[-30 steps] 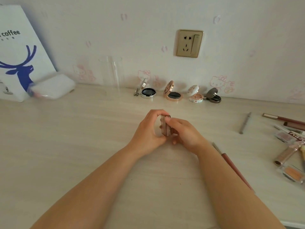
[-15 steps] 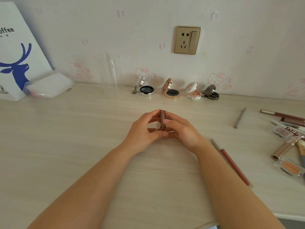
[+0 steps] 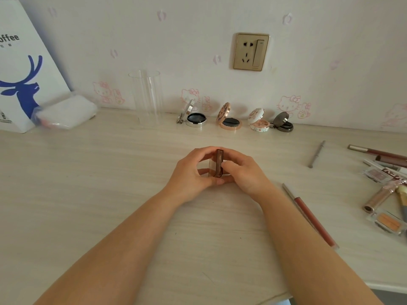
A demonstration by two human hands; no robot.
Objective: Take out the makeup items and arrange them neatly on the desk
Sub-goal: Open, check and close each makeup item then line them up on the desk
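A small brown rectangular makeup case (image 3: 219, 163) stands on edge at the middle of the desk, slightly hinged apart, its clear lid toward the left. My left hand (image 3: 193, 172) curls round its left side and my right hand (image 3: 244, 172) pinches its right side. Several open round compacts line the wall: a silver compact (image 3: 196, 119), a rose-gold compact (image 3: 230, 123), a white flowered compact (image 3: 259, 125) and a dark compact (image 3: 285, 126). A grey pencil (image 3: 316, 154) and a red lip pencil (image 3: 310, 214) lie to the right.
A clear glass cylinder (image 3: 146, 97) stands by the wall. A white pouch (image 3: 66, 112) leans against a white paper bag with a blue deer (image 3: 24, 69) at the far left. Several tubes, pencils and small palettes (image 3: 383, 186) lie heaped at the right edge. A wall socket (image 3: 251, 51) sits above.
Both hands turned the brown case upright and parted its lid a little. The view shifted slightly; nothing else on the desk moved.
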